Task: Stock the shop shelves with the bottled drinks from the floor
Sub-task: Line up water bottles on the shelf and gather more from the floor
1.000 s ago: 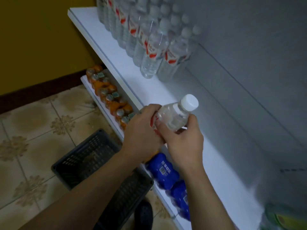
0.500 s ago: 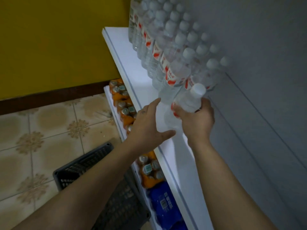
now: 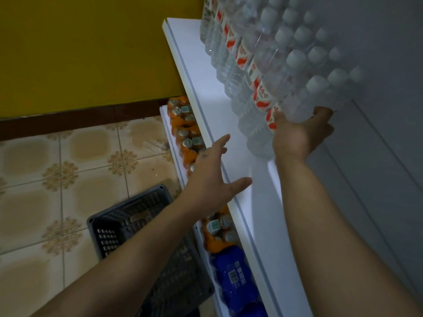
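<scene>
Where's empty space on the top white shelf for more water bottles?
Bare: the strip of top shelf between its front lip and the water bottles, and everything nearer than the right hand gripping the end bottle. Crowded: those rows against the back wall.

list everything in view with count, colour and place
water bottles: many, clear with white caps and red-white labels, in rows on the upper shelf
held bottle: one, clear, near end of the rows
upper shelf: one, white, against the grey back panel
orange drink packs: several, orange, on the lower shelf
blue packs: at least two, blue, lower shelf, near end
basket: one, dark grey, on the floor
floor: beige patterned tiles
wall: yellow, brown skirting
left grip: open, over the upper shelf's front edge
right grip: curled round the held bottle
</scene>
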`<state>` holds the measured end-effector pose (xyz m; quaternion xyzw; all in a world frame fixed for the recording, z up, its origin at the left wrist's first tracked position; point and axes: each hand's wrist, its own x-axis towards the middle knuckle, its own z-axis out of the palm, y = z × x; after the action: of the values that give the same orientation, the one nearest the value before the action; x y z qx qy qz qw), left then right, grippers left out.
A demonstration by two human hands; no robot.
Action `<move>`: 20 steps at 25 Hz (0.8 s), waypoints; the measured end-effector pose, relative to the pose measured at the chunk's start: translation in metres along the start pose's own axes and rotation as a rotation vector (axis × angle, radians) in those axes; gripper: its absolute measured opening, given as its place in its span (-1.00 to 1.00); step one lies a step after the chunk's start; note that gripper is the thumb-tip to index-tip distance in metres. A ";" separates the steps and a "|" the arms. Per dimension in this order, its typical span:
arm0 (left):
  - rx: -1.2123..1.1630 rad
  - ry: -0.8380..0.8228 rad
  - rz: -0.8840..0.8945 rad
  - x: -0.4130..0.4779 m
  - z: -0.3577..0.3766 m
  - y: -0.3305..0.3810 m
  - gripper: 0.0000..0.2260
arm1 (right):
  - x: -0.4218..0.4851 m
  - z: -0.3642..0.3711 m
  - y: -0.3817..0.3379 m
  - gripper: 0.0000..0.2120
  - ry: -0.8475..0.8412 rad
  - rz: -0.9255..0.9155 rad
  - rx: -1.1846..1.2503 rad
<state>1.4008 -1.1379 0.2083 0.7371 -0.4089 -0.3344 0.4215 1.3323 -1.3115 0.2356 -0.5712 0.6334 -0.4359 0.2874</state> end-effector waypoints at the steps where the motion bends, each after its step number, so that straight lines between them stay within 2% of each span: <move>1: -0.007 0.000 -0.001 -0.004 -0.001 -0.001 -0.15 | 0.000 0.001 -0.001 -0.34 -0.001 0.010 0.002; 4: -0.018 -0.006 -0.005 -0.015 -0.009 -0.002 -0.15 | -0.002 0.001 -0.007 -0.30 -0.034 0.044 -0.016; 9: -0.002 -0.014 0.019 -0.032 -0.036 0.009 -0.16 | -0.041 -0.031 -0.013 -0.10 -0.144 0.009 -0.076; 14: -0.007 -0.042 0.047 -0.074 -0.075 0.022 -0.23 | -0.144 -0.085 -0.027 -0.22 -0.324 0.057 -0.055; 20: -0.006 -0.090 0.017 -0.156 -0.130 0.043 -0.33 | -0.249 -0.152 -0.070 -0.29 -0.374 0.125 -0.007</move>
<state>1.4271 -0.9674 0.3246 0.7166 -0.4327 -0.3648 0.4076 1.2795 -1.0324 0.3329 -0.6028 0.6047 -0.3011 0.4246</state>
